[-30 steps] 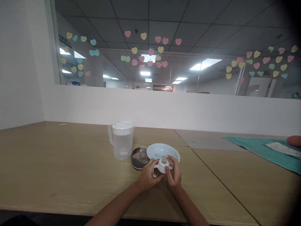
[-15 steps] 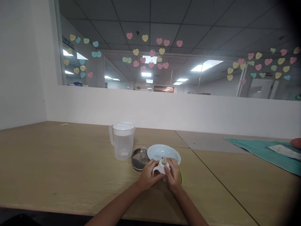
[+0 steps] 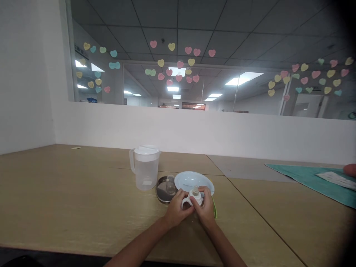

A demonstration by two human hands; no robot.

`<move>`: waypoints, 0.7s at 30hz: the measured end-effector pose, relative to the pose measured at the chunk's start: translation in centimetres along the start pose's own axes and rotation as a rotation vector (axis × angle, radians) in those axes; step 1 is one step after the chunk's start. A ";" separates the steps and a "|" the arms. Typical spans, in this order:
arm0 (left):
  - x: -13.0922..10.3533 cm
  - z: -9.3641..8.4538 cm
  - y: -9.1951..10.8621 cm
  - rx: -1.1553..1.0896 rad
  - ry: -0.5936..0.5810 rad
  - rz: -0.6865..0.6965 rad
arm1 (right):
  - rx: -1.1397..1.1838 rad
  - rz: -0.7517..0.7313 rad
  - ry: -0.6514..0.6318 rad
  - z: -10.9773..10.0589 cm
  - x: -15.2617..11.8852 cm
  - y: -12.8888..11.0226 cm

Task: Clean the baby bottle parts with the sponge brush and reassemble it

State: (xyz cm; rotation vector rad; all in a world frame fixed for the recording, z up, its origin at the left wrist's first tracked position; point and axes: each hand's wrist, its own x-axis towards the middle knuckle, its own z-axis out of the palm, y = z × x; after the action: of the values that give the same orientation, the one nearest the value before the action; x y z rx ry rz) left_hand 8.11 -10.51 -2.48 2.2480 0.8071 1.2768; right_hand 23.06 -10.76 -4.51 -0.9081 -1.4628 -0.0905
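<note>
Compared with half a second ago, the thumb of the right hand [image 3: 206, 210] lies further left across the white, round plastic bottle top [image 3: 197, 196], and the top's translucent teat [image 3: 195, 190] sits slightly further right in view. The left hand [image 3: 174, 210] holds much the same pose, and the things on the pale wood-look worktop [image 3: 83, 200] stay where they are.

The bottle top is at the centre of the work, between both hands, just short of the pale blue oval bowl [image 3: 180, 178], which lies at twelve o'clock from it. Both grips are closed on it, the left from nine o'clock, the right from three. It is smooth and stepped, teat pointing up, with a curved white handle [image 3: 185, 202] at eight o'clock. The round, dark metal dish [image 3: 159, 196] with a clear dome-shaped cover [image 3: 170, 184] sits at nine to ten o'clock, and the translucent lidded plastic pitcher [image 3: 147, 172] at ten.

The fingers hide the top's right side and whatever is beneath. The green-edged object [image 3: 215, 208] at four o'clock is mostly covered by the right hand; a reddish rounded shape [image 3: 349, 170] is cut off at the right edge.
</note>
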 end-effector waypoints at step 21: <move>0.1 0.3 -0.7 0.053 -0.002 -0.008 | -0.189 -0.149 -0.026 -0.8 0.4 -0.7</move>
State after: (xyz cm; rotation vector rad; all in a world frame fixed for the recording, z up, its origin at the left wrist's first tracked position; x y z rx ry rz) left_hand 8.20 -9.96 -3.04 2.2843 0.8587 1.2636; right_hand 23.42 -11.50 -3.74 -0.9537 -1.5638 -0.3336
